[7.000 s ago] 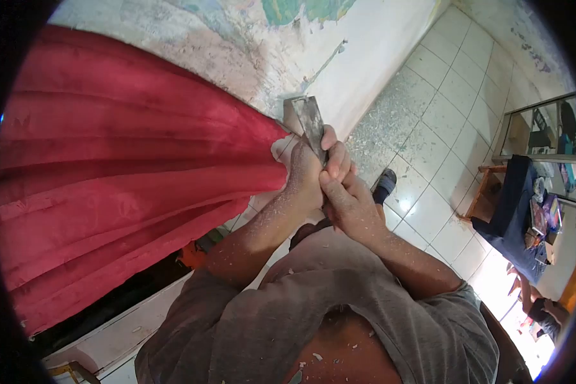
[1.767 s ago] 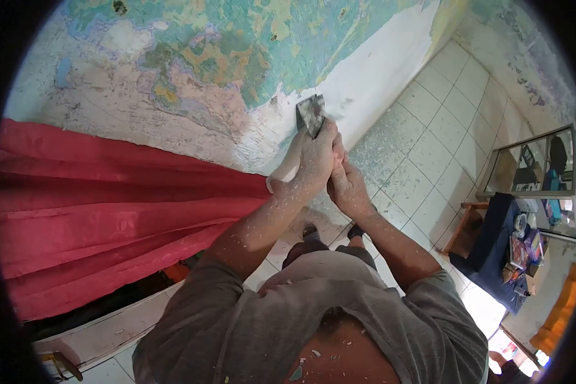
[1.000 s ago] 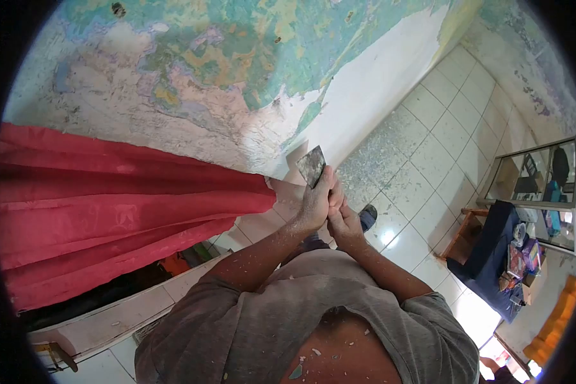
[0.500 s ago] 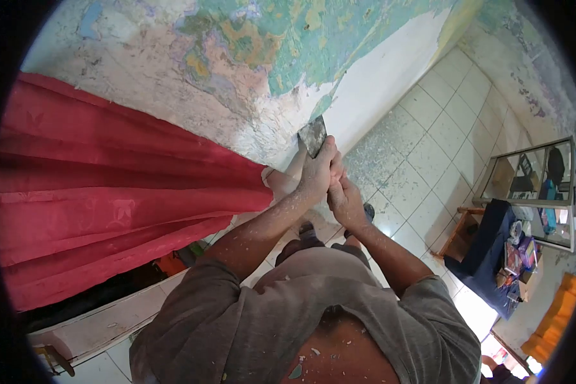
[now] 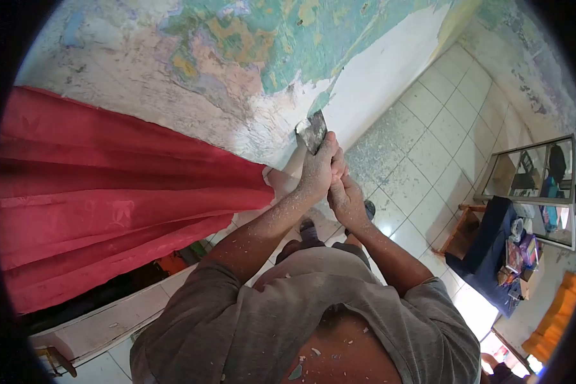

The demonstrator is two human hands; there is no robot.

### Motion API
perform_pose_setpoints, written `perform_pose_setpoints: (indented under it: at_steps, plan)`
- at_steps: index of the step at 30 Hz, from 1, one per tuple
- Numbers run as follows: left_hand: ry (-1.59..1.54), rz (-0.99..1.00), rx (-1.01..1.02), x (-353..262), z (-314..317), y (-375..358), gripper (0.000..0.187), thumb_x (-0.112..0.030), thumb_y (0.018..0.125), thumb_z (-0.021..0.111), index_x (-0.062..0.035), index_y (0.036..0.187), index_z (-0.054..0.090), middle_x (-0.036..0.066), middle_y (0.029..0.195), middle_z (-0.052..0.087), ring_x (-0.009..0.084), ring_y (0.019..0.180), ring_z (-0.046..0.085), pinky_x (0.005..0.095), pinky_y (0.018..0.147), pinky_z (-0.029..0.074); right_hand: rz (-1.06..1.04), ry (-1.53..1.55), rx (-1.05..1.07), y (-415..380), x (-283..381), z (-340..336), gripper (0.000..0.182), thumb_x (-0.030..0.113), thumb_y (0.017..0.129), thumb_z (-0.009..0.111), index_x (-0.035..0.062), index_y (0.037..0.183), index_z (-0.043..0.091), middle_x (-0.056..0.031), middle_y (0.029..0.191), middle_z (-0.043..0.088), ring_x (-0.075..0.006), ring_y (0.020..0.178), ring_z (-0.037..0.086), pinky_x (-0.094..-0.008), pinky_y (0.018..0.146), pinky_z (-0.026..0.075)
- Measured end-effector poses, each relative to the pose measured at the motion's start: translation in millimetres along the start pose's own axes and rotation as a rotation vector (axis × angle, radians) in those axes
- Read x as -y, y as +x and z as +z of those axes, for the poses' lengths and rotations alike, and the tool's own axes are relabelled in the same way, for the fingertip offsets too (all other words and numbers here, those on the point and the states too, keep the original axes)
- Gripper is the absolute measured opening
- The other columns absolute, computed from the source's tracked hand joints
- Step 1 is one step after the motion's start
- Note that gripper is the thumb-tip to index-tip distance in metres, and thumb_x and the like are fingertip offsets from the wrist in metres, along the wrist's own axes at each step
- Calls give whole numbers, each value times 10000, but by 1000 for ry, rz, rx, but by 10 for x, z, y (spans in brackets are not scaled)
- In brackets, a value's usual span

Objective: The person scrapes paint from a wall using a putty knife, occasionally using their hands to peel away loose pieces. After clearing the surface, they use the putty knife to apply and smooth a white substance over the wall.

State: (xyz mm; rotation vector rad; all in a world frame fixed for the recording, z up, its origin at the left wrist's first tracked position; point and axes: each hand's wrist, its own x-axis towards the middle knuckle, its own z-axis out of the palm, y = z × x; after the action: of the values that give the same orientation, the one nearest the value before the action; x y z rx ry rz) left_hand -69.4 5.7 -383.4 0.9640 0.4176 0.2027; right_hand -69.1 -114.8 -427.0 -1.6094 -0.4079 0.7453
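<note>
A paint scraper (image 5: pixel 314 133) with a worn, dusty metal blade is against the wall (image 5: pixel 339 105), at the lower tip of a green paint patch. A whitish bit of loose coating shows at the blade's left edge. My left hand (image 5: pixel 320 168), powdered with dust, is wrapped round the scraper just behind the blade. Close behind it, my right hand (image 5: pixel 347 200) is closed too, touching the left; its fingers and the handle are mostly hidden, so I cannot see exactly what it grips. Peeling green, pink and white layers cover the wall above.
A red curtain (image 5: pixel 128 198) hangs on the left. Paint flakes litter the tiled floor (image 5: pixel 422 160). To the right stand a glass-fronted cabinet (image 5: pixel 531 182) and a dark-blue-covered piece of furniture (image 5: pixel 483 246) with assorted items. An orange cloth (image 5: pixel 553 320) hangs at lower right.
The scraper has shifted slightly up along the wall, both hands staying together. More whitish loose material now shows at the blade's left edge.
</note>
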Motion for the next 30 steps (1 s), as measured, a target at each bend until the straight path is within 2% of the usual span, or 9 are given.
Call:
perform_pose_setpoints:
  at_steps: [5, 8, 11, 15, 17, 23, 25, 27, 30]
  plan:
    - [2, -25, -33, 286, -124, -191, 426, -402, 1049, 463, -133, 724, 401, -23, 529, 353, 118, 455, 363, 310, 529, 405, 104, 46, 22, -198, -451, 88, 494, 430, 1030, 464, -38, 1087, 614, -132, 763, 646, -259, 704, 631, -391, 664, 486]
    - [136, -15, -166, 61, 57, -255, 427, -386, 1053, 450, -117, 722, 423, -17, 525, 376, 119, 462, 377, 313, 531, 414, -425, -73, -312, -71, -301, 252, 486, 421, 1035, 454, -41, 1126, 575, -125, 749, 624, -252, 651, 599, -384, 620, 467]
    - [149, 64, 59, -437, 144, 176, 418, -355, 1059, 431, -137, 704, 400, -16, 529, 371, 123, 470, 365, 319, 560, 416, -59, -5, -25, 263, 344, 32, 536, 431, 1041, 430, -46, 1271, 517, -148, 812, 635, -247, 652, 602, -382, 618, 468]
    - [102, 115, 122, -480, 282, 190, 440, -362, 1060, 431, -137, 683, 392, -13, 528, 372, 128, 472, 368, 317, 554, 407, -43, 77, -32, 243, 502, -37, 561, 441, 1044, 418, -45, 1311, 500, -165, 821, 633, -239, 653, 602, -384, 615, 469]
    - [145, 66, 37, -99, 161, 17, 438, -362, 1058, 439, -139, 685, 388, -12, 526, 359, 132, 472, 364, 321, 552, 407, -132, 100, -114, 9, 263, -11, 594, 511, 1031, 421, -31, 1259, 506, 16, 662, 529, -60, 553, 465, -241, 503, 380]
    - [-21, -30, -65, -132, 138, 66, 404, -343, 1043, 480, -120, 712, 417, -23, 526, 372, 120, 453, 375, 312, 508, 393, -137, -76, -147, 108, 166, 11, 547, 515, 1028, 433, -1, 1172, 544, 25, 638, 522, -67, 543, 468, -242, 496, 374]
    - [49, 51, 0, -326, 220, 212, 413, -341, 1042, 477, -125, 696, 413, -25, 521, 368, 119, 441, 371, 315, 509, 396, -8, -1, -27, 234, 320, -69, 510, 429, 1039, 446, -58, 1123, 572, -123, 699, 602, -181, 624, 589, -350, 591, 470]
    - [7, 83, 72, -409, 343, 201, 417, -346, 1045, 472, -123, 697, 410, -27, 515, 363, 118, 429, 364, 317, 509, 398, -139, 140, -114, 187, 451, -54, 572, 530, 1028, 421, -19, 1011, 579, 22, 632, 522, -74, 534, 459, -250, 492, 370]
    - [41, 28, 40, -34, 223, 24, 408, -368, 1047, 462, -127, 720, 414, -17, 526, 373, 127, 463, 382, 322, 542, 414, -73, 21, -104, -35, 181, -132, 566, 528, 1026, 433, -19, 1029, 578, 24, 638, 517, -65, 544, 450, -246, 493, 368]
